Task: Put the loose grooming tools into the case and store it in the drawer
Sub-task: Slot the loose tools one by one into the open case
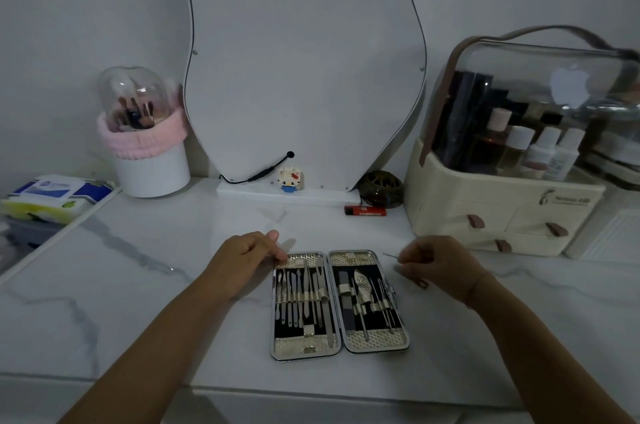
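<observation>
Your chrome-rimmed, black-lined case [341,302] lies open flat, steel tools [304,295] strapped in both halves. One thin metal pick [388,255] sits pinched in your right hand [436,267], just beside its right half.

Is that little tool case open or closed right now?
Open. The case lies spread flat on the counter, both halves facing up, with tools showing in their loops.

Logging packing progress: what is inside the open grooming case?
Slim metal tools sit strapped in both halves of the grooming case, with a nail file on the right. The left hand covers its top-left corner. The right hand pinches one thin tool outside.
</observation>
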A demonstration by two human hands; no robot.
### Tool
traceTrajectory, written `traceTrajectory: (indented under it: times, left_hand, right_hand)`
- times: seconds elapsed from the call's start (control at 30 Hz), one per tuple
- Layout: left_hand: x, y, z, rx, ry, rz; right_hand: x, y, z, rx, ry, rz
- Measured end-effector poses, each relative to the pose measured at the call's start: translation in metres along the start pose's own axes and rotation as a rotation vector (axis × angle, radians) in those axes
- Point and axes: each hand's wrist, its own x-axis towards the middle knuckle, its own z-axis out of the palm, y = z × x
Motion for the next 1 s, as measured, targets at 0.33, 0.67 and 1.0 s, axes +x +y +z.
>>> traceTrajectory:
  times: [0.33,0.67,1.0]
  left_hand:
    - [-0.003,0.005,-0.001,0.09,-0.012,-0.014]
    - [0.0,-0.003,0.001,0.235,-0.127,0.123]
    - [0.002,-0.008,0.001,0.319,-0.213,0.046]
  right_hand:
    - [0.055,-0.073,0.06,0.185,-0.187,-0.114]
    - [0.053,-0.07,0.068,0.116,-0.157,-0.133]
    - [0.042,-0.042,0.065,-0.012,-0.04,-0.197]
